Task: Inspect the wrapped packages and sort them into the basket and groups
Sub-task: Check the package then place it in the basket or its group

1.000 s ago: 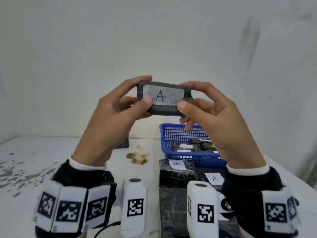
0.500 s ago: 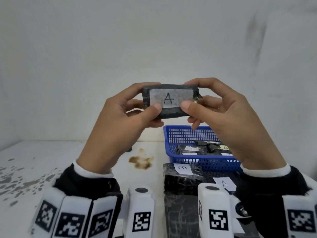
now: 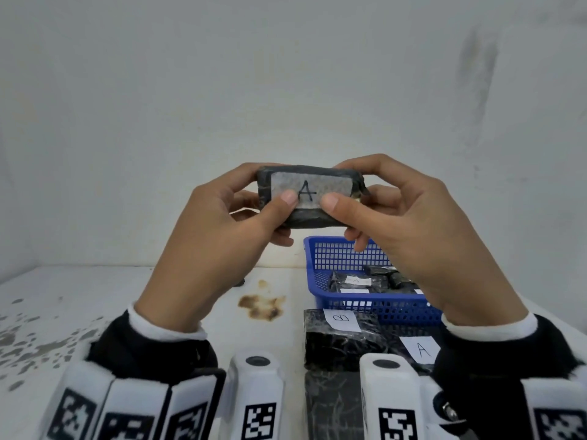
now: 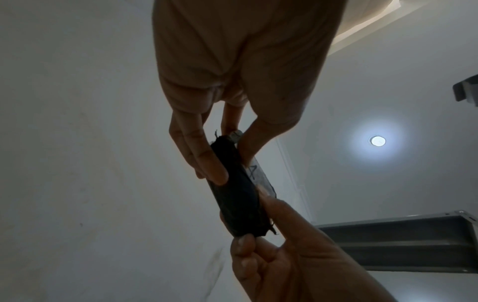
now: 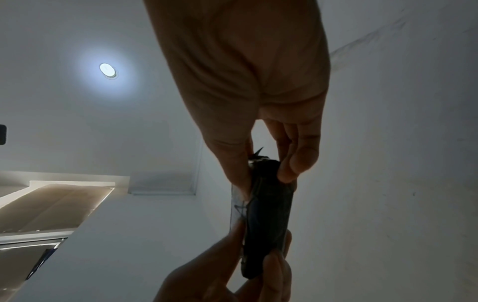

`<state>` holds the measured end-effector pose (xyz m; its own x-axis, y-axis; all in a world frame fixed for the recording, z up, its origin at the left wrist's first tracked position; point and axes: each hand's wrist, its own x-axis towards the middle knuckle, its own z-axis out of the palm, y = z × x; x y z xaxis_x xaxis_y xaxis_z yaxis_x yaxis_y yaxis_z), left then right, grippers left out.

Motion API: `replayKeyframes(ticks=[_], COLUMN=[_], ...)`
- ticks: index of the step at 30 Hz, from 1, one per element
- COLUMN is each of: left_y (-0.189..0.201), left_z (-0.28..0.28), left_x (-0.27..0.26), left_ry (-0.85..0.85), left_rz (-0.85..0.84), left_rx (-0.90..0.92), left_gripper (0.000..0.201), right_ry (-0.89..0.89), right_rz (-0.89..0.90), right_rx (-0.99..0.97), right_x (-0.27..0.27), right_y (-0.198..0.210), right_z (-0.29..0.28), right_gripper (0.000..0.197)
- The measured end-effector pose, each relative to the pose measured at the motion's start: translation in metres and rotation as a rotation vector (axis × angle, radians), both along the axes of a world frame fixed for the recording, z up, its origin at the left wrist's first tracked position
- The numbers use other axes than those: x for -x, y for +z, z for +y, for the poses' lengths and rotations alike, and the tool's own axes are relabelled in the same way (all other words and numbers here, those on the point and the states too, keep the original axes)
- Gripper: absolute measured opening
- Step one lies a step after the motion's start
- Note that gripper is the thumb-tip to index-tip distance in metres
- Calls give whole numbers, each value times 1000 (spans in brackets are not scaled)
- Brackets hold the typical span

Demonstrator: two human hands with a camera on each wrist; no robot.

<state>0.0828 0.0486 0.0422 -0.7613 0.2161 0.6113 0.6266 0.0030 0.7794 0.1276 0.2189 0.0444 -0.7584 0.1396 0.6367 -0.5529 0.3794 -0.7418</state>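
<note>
While it's up for reading:
package [image 3: 309, 198]: looks light, stiff, slick wrap
grip: left hand [image 3: 222, 236], right hand [image 3: 413, 236] pinching its short ends, thumbs on label [image 3: 309, 191]

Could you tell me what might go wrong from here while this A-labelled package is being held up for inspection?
Both thumbs lie on the label, crowding the A, so it might be misread. The package is only pinched at its ends by the left hand and right hand, above the basket, so a slip could drop it in unsorted. Nearby table packages carry both B and A, inviting a mix-up.
</note>
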Motion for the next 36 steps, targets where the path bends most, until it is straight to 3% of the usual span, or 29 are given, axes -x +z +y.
replayKeyframes(ticks=[12, 16, 18, 21, 25, 31, 36], left_y=[0, 1, 2, 3, 3, 3, 4], left_z=[-1, 1, 0, -3, -8, -7, -7], left_x=[-1, -3, -5, -5, -1, -1, -4], left_ry=[-38, -48, -57, -85, -83, -93, -137], left_rz=[2, 14, 1, 3, -22, -39, -52], left_rx=[-13, -24, -49, -66, -49, -15, -64], left_gripper=[14, 21, 33, 22, 52, 20, 21], right_ry=[-22, -17, -6, 56, 66, 88, 91], right_rz=[12, 21, 18, 7, -20, 2, 36], right_rx=[1, -2, 13, 12, 52, 88, 106], right_x=[-5, -5, -5, -5, -3, -1, 0], right_y=[3, 4, 4, 3, 1, 0, 0], right_z=[-4, -6, -6, -3, -1, -3, -5], right_gripper=[24, 27, 31, 24, 37, 40, 36])
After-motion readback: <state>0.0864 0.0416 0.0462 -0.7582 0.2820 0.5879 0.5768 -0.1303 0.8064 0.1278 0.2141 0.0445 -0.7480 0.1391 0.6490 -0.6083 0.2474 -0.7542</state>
